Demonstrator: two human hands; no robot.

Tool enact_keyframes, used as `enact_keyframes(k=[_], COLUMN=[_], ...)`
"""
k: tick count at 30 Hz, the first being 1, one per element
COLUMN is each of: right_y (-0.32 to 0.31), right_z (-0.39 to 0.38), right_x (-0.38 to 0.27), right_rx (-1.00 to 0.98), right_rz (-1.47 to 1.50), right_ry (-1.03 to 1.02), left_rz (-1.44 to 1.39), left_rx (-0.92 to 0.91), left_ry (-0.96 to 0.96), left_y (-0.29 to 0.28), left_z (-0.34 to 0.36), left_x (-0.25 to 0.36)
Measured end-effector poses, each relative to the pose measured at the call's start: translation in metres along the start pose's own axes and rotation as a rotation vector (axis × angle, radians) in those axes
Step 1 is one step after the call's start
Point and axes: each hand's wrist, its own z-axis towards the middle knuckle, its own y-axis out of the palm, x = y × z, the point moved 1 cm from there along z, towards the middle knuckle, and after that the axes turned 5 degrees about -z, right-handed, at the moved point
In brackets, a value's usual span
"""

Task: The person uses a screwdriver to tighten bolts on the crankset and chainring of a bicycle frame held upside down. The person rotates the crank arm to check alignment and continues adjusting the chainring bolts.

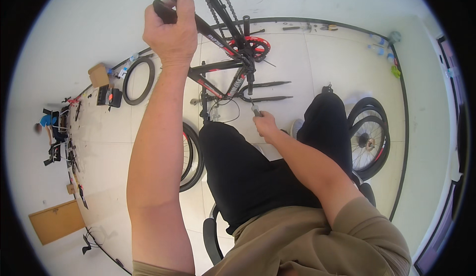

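Note:
A black bicycle frame with red accents is tilted up in front of me. My left hand is closed around a dark part at its raised end, and a chain hangs beside it. A red-and-black chainring shows behind the frame tubes. In my right hand is a screwdriver with a greyish handle, its thin shaft pointing up toward the lower end of a frame tube. Whether the tip touches the tube I cannot tell. Close beyond that hand lies a black fork.
Wheels and tyres lie to my right; another wheel is beside my left knee, and a loose tyre farther left. Hand tools lie by the far wall. An open toolbox stands left. Another person is at the far left.

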Motion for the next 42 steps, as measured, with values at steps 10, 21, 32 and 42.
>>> enact_keyframes(k=[10, 21, 32, 42], right_y=[0.015, 0.023, 0.023, 0.032], right_z=[0.004, 0.006, 0.009, 0.013], right_x=[0.010, 0.030, 0.023, -0.002], right_rx=[0.125, 0.164, 0.185, 0.005], right_rz=[-0.254, -0.391, -0.363, -0.195], right_ry=[-0.206, -0.198, -0.263, -0.221], left_rz=[-0.004, 0.016, -0.019, -0.001], left_rx=[0.002, -0.004, -0.006, -0.001], left_ry=[-0.039, -0.023, -0.065, -0.045], left_y=[-0.004, -0.002, -0.003, -0.006], left_z=[-0.002, 0.000, -0.002, 0.000], left_x=[0.005, 0.004, 0.009, 0.003])
